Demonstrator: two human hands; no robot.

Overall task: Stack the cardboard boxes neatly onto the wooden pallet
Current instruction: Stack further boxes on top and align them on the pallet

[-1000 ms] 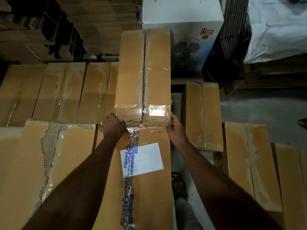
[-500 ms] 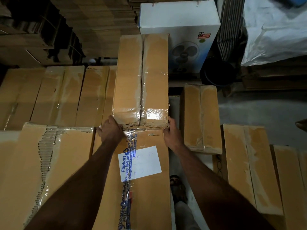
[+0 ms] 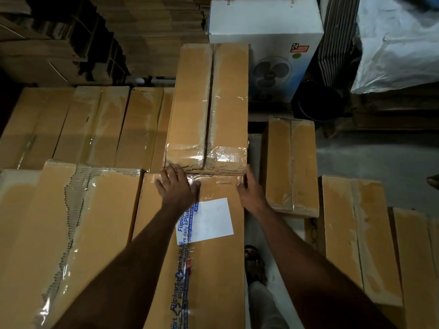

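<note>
Brown corrugated card fills most of the view: a long taped cardboard box (image 3: 209,108) lies lengthwise on top of the stack, its near end sealed with glossy clear tape, and both hands meet it there. The left hand (image 3: 177,186) lies flat with fingers spread, fingertips touching the box's lower near edge at the left corner, palm resting on the labelled box (image 3: 202,252) below. The right hand (image 3: 250,188) has straight fingers pressed against the right near corner of the upper box, thumb side toward the carton; neither hand curls round anything. The labelled box carries a white paper label (image 3: 211,220) and a strip of blue-printed Flipkart tape (image 3: 181,269) running down its length. To its left sits a box with torn facing (image 3: 71,233), the fluted core showing along a ragged edge. Behind, a row of cartons (image 3: 95,124) lies side by side at a lower level. Right of the stack, more cartons (image 3: 292,165) stand apart on a grey floor (image 3: 380,157). A white fan box (image 3: 268,43) stands just behind the upper carton. A sandalled foot (image 3: 254,262) shows between the stack and the right-hand cartons. The pallet is hidden under the boxes
</note>
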